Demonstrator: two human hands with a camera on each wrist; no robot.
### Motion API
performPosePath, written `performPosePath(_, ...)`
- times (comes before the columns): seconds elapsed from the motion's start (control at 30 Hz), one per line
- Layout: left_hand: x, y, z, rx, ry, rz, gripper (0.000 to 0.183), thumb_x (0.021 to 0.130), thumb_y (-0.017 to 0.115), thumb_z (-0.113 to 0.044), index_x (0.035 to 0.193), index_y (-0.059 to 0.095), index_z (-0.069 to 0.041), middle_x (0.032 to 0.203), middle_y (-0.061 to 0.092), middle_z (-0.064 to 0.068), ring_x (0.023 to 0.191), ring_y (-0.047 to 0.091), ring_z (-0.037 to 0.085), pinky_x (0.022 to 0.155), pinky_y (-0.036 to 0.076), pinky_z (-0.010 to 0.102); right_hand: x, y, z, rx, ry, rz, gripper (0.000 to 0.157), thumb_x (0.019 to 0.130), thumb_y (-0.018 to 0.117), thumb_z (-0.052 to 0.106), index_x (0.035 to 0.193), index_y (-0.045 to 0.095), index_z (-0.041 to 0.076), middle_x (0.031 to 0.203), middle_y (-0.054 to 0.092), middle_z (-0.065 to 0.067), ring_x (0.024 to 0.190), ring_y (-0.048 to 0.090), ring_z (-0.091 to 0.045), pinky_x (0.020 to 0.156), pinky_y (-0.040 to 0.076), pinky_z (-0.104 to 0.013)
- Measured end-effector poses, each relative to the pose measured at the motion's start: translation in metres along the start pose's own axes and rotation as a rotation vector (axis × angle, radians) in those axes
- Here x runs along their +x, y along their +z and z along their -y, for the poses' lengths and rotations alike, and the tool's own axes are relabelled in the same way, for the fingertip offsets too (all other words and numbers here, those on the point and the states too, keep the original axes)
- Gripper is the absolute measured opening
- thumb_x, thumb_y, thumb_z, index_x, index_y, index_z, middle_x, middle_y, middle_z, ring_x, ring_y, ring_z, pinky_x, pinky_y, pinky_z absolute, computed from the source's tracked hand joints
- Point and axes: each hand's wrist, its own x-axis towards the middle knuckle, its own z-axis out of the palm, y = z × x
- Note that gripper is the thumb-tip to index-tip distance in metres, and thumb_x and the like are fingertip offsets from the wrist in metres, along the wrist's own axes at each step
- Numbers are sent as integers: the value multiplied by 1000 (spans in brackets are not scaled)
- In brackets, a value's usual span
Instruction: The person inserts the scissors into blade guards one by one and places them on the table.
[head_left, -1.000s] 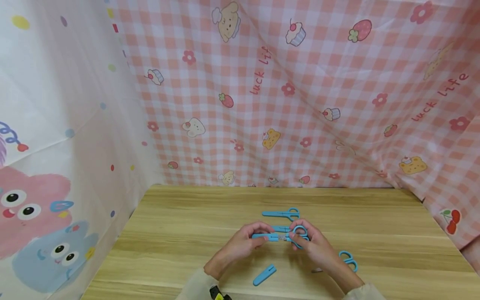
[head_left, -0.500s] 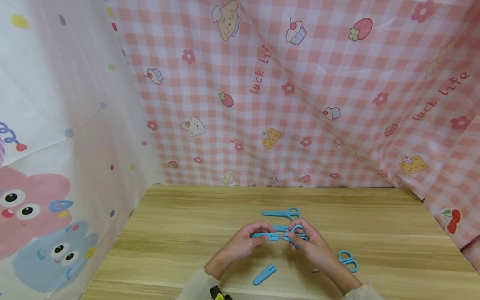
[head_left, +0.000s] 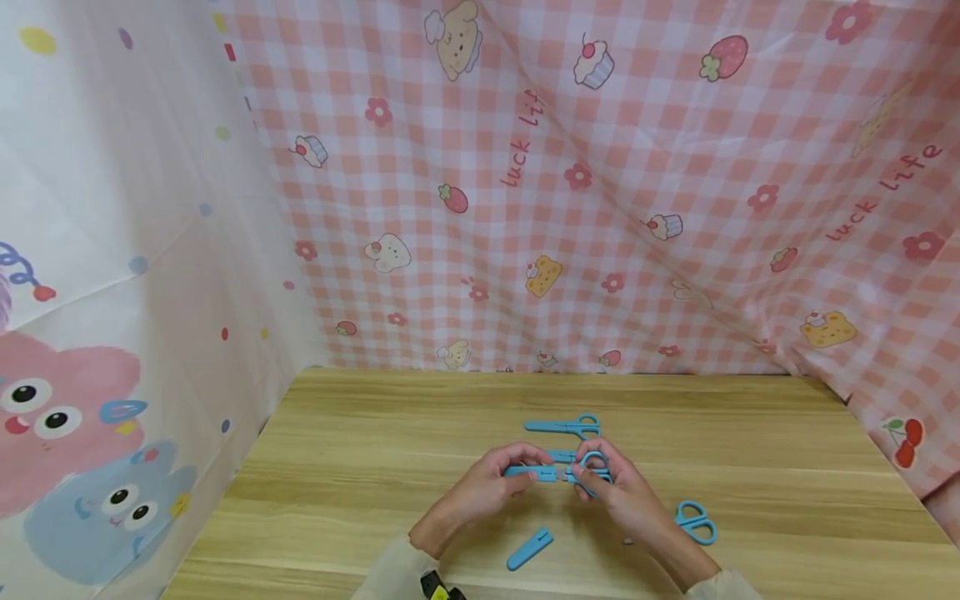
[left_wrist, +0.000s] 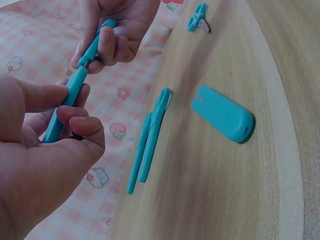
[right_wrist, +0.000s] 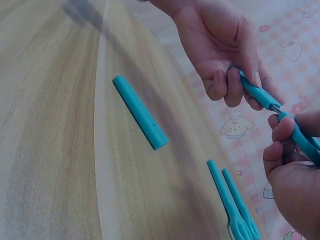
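Observation:
My left hand (head_left: pixel 483 490) grips a blue scissors sheath (head_left: pixel 531 474) between thumb and fingers. In my right hand (head_left: pixel 624 492) are blue-handled scissors (right_wrist: pixel 298 134), pinched near the pivot. Their blades are mostly inside the sheath; a short strip of metal shows between sheath mouth and handles in the right wrist view. Both hands are raised off the table. Below them lies a loose blue sheath (head_left: pixel 530 549). To the right rest unsheathed blue scissors (head_left: pixel 695 523), blades largely hidden by my right forearm.
Two sheathed blue scissors lie side by side beyond the hands: the far pair (head_left: pixel 551 427) in plain sight, the nearer pair (head_left: pixel 561 457) partly covered by the hands. The wooden table (head_left: pixel 360 433) meets a pink checked cloth (head_left: pixel 420 292) at the back.
My right hand has moved slightly left with the scissors, so their blades sit deeper in the sheath and less metal shows. The left hand has stayed almost still.

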Motion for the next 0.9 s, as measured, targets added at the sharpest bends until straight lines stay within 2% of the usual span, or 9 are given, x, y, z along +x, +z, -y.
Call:
performPosePath(0.3,0,2,-2,2,4,-6,21,99,56,-7,116,67,-13,106,64,4,79,49,17,68,42,25,0,1,-1,-6,0,-9,24,102,55,20,115,44,3,81,53,-8,78,56,-24,80,43,-32)
performPosePath(0.53,-1,2,-1,-17,-11,28,23,98,55,-7,117,67,-13,100,61,1,78,49,21,66,41,26,-1,-4,-2,-54,-35,31,29,102,56,22,117,45,0,82,55,-10,77,57,-22,81,43,-30)
performPosePath(0.67,-1,1,1,-34,-17,38,23,99,53,-6,118,66,-11,95,60,8,76,48,23,66,41,27,-2,-7,-2,-50,-46,58,26,102,55,21,116,46,1,84,57,-13,78,58,-24,83,44,-30)
performPosePath(0.8,-2,1,2,-34,-27,19,21,99,55,-9,118,66,-9,89,58,7,76,49,21,66,42,27,-2,-10,-3,-28,-63,75,26,103,54,19,117,45,-1,84,57,-13,78,59,-28,84,46,-31)
performPosePath(0.9,-3,1,1,-31,-30,-8,20,97,59,-10,117,66,-8,92,62,5,78,53,19,67,44,26,-2,-12,-5,-9,-69,72,25,103,54,18,117,46,0,84,58,-13,78,60,-27,84,47,-32)
